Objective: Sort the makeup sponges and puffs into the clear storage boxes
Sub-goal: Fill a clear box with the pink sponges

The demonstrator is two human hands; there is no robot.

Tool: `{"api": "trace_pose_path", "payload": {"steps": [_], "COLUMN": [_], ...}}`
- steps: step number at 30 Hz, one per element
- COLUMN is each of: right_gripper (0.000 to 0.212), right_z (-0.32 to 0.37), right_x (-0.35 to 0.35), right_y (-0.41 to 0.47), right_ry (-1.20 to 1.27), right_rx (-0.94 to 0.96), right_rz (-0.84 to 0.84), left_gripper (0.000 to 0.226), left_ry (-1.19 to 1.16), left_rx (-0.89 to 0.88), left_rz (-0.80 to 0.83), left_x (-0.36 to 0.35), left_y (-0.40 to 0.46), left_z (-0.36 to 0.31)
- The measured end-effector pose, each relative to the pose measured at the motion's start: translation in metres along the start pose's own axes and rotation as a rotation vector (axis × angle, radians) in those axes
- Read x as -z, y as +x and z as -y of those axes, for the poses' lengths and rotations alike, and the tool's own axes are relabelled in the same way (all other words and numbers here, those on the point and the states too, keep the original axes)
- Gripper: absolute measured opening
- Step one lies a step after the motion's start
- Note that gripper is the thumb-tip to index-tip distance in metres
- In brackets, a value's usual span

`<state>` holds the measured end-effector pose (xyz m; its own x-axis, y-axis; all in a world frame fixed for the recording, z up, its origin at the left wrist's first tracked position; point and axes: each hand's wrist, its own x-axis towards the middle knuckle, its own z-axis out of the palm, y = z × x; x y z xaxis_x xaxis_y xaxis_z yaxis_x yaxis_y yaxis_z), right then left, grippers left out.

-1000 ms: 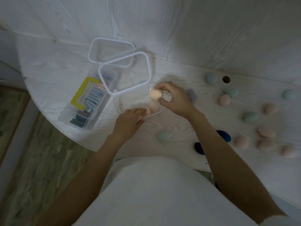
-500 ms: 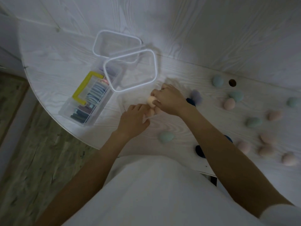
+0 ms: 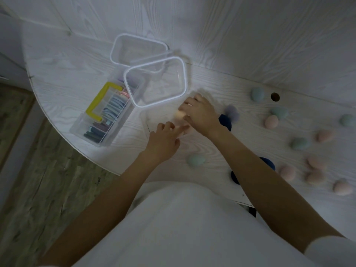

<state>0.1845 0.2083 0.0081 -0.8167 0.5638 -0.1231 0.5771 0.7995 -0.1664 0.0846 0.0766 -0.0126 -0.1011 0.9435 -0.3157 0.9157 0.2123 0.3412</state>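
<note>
From the head view we judge the sorting barely begun: our right hand (image 3: 200,114) pinches a peach egg-shaped sponge (image 3: 180,118) over a low clear plastic box (image 3: 146,122), our left hand (image 3: 163,141) rests loose beside it, and many pastel sponges (image 3: 271,121) remain scattered on the white wooden table (image 3: 57,74).

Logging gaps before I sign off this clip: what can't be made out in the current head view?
- Clear box under the hands: its walls are nearly invisible, so its contents can't be counted.
- Peach sponge: mostly covered by the right hand.
- Dark blue puffs: partly hidden behind the right forearm.
- Left hand: fingertips blurred, so contact is unclear.
</note>
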Motion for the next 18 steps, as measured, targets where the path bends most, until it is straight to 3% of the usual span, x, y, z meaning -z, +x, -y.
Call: {"api": "trace_pose_path", "payload": {"steps": [9, 13, 15, 18], "right_gripper": [0.022, 0.030, 0.033, 0.034], "right_z": [-0.012, -0.013, -0.013, -0.021], "right_x": [0.003, -0.001, 0.000, -0.007], "right_y": [0.008, -0.003, -0.020, -0.067], "right_ry": [-0.188, -0.091, 0.105, 0.277], "right_rx": [0.113, 0.091, 0.050, -0.093], "right_rz": [0.074, 0.107, 0.013, -0.269], "left_gripper": [0.053, 0.054, 0.054, 0.055], "left_ry": [0.021, 0.007, -0.009, -0.015], "left_rx": [-0.048, -0.071, -0.079, -0.089], "left_rz": [-0.031, -0.038, -0.045, -0.059], "left_x": [-0.005, -0.004, -0.003, -0.003], "left_y": [-0.002, -0.003, -0.003, -0.002], "left_z": [0.007, 0.010, 0.012, 0.013]}}
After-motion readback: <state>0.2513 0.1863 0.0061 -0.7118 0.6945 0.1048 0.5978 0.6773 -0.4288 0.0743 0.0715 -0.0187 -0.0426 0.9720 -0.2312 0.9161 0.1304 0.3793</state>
